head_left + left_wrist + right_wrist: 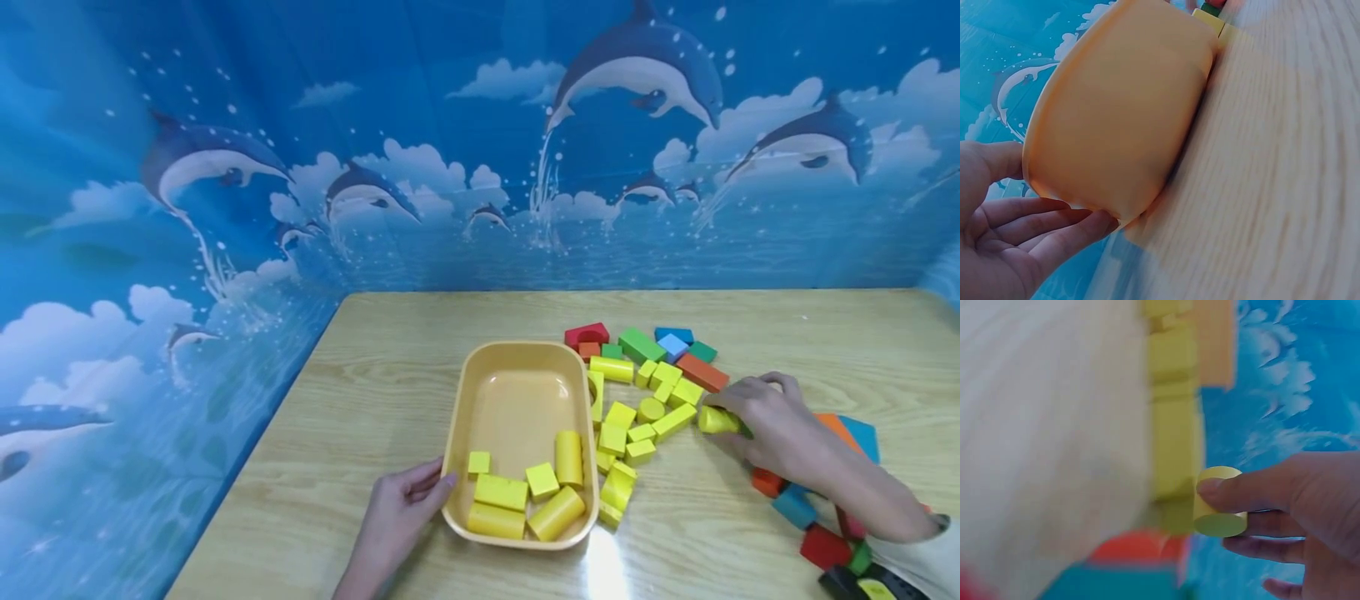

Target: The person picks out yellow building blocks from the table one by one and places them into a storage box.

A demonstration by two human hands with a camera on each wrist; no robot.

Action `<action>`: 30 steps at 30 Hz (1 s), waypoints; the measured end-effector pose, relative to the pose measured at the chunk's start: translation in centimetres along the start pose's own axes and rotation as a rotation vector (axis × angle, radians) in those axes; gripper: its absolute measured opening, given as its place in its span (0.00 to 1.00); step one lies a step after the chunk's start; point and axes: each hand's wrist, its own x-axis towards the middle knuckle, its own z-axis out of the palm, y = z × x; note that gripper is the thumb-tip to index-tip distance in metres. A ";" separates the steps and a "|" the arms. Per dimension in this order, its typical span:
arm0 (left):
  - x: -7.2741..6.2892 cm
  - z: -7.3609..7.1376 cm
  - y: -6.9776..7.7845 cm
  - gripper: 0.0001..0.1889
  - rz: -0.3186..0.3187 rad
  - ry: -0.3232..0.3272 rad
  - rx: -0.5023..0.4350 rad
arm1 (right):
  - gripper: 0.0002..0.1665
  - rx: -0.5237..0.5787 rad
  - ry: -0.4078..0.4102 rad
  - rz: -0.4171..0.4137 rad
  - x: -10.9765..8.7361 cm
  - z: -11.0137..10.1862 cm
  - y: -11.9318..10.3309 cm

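Observation:
A yellow cylinder block point(717, 420) is pinched between the thumb and fingers of my right hand point(780, 429). The right wrist view shows this short yellow cylinder point(1219, 503) with the thumb pressed on its side. My left hand point(397, 517) grips the near left side of an orange-tan plastic tray point(459, 408), thumb at the rim and fingers against the outer wall point(1116, 112). Inside the tray, several yellow blocks point(501, 492) lie toward its near end. Many more yellow blocks point(621, 415) lie on the table between the tray and my right hand.
Red, green and blue blocks, among them a green one point(641, 344), lie behind the yellow ones. Under and beside my right forearm are more coloured blocks, such as a red one point(825, 546). All rest on a wooden table point(322, 417) before a dolphin-print curtain point(450, 250).

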 end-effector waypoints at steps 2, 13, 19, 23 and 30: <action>0.0 0.0 0.0 0.22 0.006 0.003 0.005 | 0.27 0.010 0.076 -0.029 0.8 -0.8 -1.0; -0.1 0.0 0.1 0.21 -0.022 0.014 -0.002 | 0.24 0.262 0.012 -0.250 7.5 -0.8 -10.8; -0.2 -0.1 0.1 0.21 -0.015 0.017 -0.009 | 0.22 0.395 -0.147 -0.295 9.7 1.6 -15.3; -0.1 -0.1 0.0 0.22 -0.019 0.007 -0.017 | 0.21 0.452 -0.234 -0.271 10.5 3.1 -17.3; 0.0 0.1 0.1 0.22 -0.017 -0.013 -0.015 | 0.19 0.439 -0.289 -0.243 10.4 4.7 -18.2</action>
